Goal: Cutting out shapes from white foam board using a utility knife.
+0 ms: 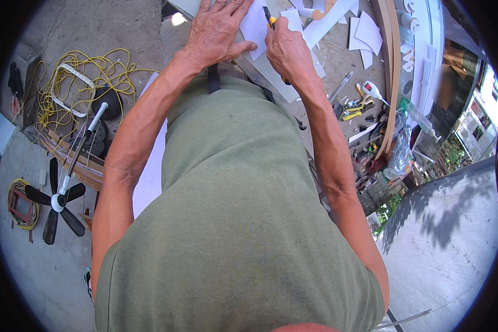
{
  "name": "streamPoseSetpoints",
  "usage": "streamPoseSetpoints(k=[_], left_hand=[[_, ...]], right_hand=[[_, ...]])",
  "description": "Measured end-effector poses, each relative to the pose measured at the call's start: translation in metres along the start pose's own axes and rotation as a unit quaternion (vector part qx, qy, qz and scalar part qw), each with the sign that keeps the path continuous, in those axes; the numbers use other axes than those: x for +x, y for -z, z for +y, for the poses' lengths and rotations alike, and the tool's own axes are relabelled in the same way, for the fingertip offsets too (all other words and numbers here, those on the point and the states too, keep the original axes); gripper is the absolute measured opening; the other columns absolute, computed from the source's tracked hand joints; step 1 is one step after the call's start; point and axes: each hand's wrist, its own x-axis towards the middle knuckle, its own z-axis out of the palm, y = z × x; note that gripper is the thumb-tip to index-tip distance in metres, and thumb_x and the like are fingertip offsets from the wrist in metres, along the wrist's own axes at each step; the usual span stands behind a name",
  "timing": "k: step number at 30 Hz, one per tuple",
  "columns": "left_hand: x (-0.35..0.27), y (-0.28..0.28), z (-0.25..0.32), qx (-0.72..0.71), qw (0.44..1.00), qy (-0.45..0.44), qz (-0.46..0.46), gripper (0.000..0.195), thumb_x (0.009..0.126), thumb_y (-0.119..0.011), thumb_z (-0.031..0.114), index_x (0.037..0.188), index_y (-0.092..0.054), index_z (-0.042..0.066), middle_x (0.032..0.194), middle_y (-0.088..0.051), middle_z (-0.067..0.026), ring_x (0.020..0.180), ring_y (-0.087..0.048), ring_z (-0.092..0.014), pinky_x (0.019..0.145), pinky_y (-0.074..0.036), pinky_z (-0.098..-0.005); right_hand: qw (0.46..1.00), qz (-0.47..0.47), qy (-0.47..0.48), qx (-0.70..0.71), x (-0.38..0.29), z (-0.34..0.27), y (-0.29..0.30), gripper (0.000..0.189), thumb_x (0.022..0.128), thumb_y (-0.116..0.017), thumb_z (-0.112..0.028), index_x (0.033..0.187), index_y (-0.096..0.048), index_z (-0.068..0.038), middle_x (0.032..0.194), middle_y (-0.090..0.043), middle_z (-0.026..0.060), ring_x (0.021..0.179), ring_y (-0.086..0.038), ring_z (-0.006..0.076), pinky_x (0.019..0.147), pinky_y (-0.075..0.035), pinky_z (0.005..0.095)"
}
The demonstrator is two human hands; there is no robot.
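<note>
My left hand lies palm down with its fingers spread, partly over a white sheet that bears thin drawn lines. Its fingertips reach the top edge of the view. To its right, my right hand is closed around a yellow and black utility knife. The knife's front end points up and away, over the sheet's right side. Whether the blade touches the sheet cannot be made out. Under both hands is a pale flat board, and a white strip lies beside the right hand.
White cut pieces, a pen, yellow-handled pliers and a white handheld tool lie on the worktop at right, before curved brown strips. At left are tangled yellow cord and a black-bladed fan.
</note>
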Motion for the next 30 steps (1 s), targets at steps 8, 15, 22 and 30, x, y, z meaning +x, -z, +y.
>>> streamPoseSetpoints(k=[8,15,22,30], left_hand=[[0.000,0.002,0.000,-0.009,1.000,-0.004,0.003,0.108,0.073,-0.080,0.052,0.155,-0.038,-0.004,0.166,-0.030,-0.0219,0.156,-0.019,-0.042,0.127,-0.011,-0.0578],[0.000,0.001,0.001,-0.003,1.000,-0.002,0.001,0.109,0.072,-0.081,0.052,0.154,-0.038,-0.005,0.166,-0.030,-0.0218,0.156,-0.019,-0.042,0.127,-0.010,-0.0579],[-0.001,-0.002,0.000,-0.006,1.000,-0.004,0.010,0.110,0.071,-0.081,0.052,0.155,-0.038,-0.004,0.166,-0.030,-0.0215,0.157,-0.019,-0.041,0.127,-0.009,-0.0584],[0.000,-0.001,0.001,0.000,1.000,-0.007,0.006,0.109,0.070,-0.080,0.052,0.154,-0.038,-0.004,0.166,-0.030,-0.0217,0.156,-0.017,-0.043,0.126,-0.010,-0.0600]], right_hand=[[1.000,0.010,0.012,-0.006,-0.004,0.004,-0.003,0.029,0.107,-0.049,-0.027,0.104,-0.043,0.001,0.078,-0.065,0.0370,0.075,-0.064,0.0566,0.068,-0.050,0.0623],[1.000,-0.002,-0.001,-0.005,-0.008,0.003,-0.001,0.029,0.107,-0.048,-0.028,0.104,-0.043,0.001,0.080,-0.066,0.0370,0.076,-0.064,0.0569,0.069,-0.050,0.0627],[1.000,-0.009,0.001,-0.003,-0.008,0.004,-0.001,0.029,0.106,-0.049,-0.027,0.104,-0.042,0.001,0.079,-0.066,0.0369,0.076,-0.065,0.0570,0.068,-0.050,0.0627],[1.000,-0.006,0.004,-0.006,-0.011,0.005,-0.002,0.029,0.106,-0.050,-0.027,0.104,-0.041,0.001,0.077,-0.065,0.0365,0.075,-0.065,0.0570,0.068,-0.050,0.0629]])
